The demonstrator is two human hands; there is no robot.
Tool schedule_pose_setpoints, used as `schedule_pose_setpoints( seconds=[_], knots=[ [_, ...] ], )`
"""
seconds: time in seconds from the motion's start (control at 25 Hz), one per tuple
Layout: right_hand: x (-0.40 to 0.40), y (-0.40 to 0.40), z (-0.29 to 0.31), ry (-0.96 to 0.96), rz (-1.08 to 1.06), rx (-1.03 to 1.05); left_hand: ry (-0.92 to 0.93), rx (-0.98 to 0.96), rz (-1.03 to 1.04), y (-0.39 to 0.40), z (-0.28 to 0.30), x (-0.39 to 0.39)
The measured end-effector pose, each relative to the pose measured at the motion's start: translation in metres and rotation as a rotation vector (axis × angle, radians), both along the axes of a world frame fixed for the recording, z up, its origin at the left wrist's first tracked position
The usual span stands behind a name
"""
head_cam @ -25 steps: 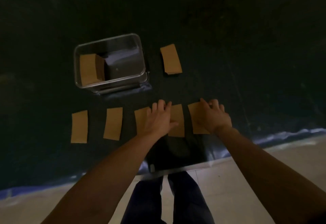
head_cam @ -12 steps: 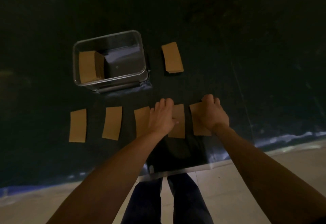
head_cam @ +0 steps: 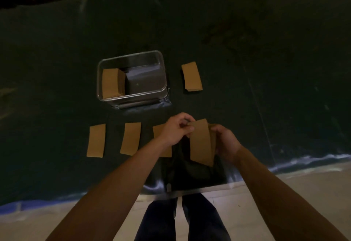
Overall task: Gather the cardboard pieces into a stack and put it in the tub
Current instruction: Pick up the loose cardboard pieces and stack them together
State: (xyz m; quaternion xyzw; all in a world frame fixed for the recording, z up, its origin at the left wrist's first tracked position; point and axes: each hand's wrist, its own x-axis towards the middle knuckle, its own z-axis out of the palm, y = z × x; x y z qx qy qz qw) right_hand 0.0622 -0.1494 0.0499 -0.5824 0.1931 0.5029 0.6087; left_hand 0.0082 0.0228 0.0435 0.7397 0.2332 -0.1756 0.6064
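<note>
Dark mat (head_cam: 57,70) | both hands' grip: cardboard piece (head_cam: 201,142), long axis near-far

My left hand (head_cam: 175,130) and right hand (head_cam: 226,142) lifting cardboard pieces (head_cam: 201,142), three pieces (head_cam: 131,138) flat left, clear tub (head_cam: 131,78) beyond

light: dim | surface: dark cloth-covered table (head_cam: 247,70), wrinkled far edge | floor: pale tiles (head_cam: 284,193) below near edge
</note>
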Motion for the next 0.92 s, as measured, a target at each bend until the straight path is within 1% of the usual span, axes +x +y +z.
schedule_pose_setpoints(
  seconds=[0.08,0.16,0.24,0.32,0.4,0.48,0.52,0.56,0.64,0.72,0.76,0.84,0.92],
  knots=[
    [-0.005,0.009,0.0,0.082,-0.033,0.043,-0.013,0.059,0.037,-0.002,0.001,0.0],
    [-0.009,0.015,-0.003,0.164,-0.037,0.125,-0.05,0.111,0.028,0.0,0.001,-0.001],
    [-0.01,0.018,-0.007,0.19,-0.04,0.218,-0.063,0.162,-0.036,0.002,0.001,-0.004],
    [-0.011,0.023,-0.007,0.173,-0.034,0.287,-0.059,0.193,-0.045,0.004,-0.001,-0.009],
    [-0.012,0.028,-0.007,0.139,-0.022,0.264,-0.059,0.206,-0.036,0.004,-0.005,-0.012],
    [-0.014,0.034,-0.011,0.097,0.001,0.188,-0.081,0.185,-0.046,0.006,-0.011,-0.016],
    [-0.015,0.036,-0.012,0.078,-0.002,0.15,-0.105,0.204,-0.061,0.009,-0.015,-0.019],
    [-0.016,0.039,-0.013,0.064,-0.022,0.124,-0.126,0.255,-0.069,0.011,-0.02,-0.022],
    [-0.019,0.043,-0.015,0.069,-0.11,0.087,-0.109,0.468,-0.043,0.023,-0.032,-0.03],
    [-0.02,0.041,-0.018,0.082,-0.188,0.061,0.004,0.752,-0.095,0.039,-0.046,-0.04],
    [-0.019,0.038,-0.02,0.083,-0.2,0.05,0.073,0.849,-0.166,0.046,-0.052,-0.045],
    [-0.019,0.03,-0.025,0.086,-0.185,0.02,0.17,0.918,-0.285,0.053,-0.061,-0.05],
    [-0.021,0.025,-0.029,0.089,-0.169,0.011,0.161,0.936,-0.309,0.053,-0.065,-0.052]
  ],
)
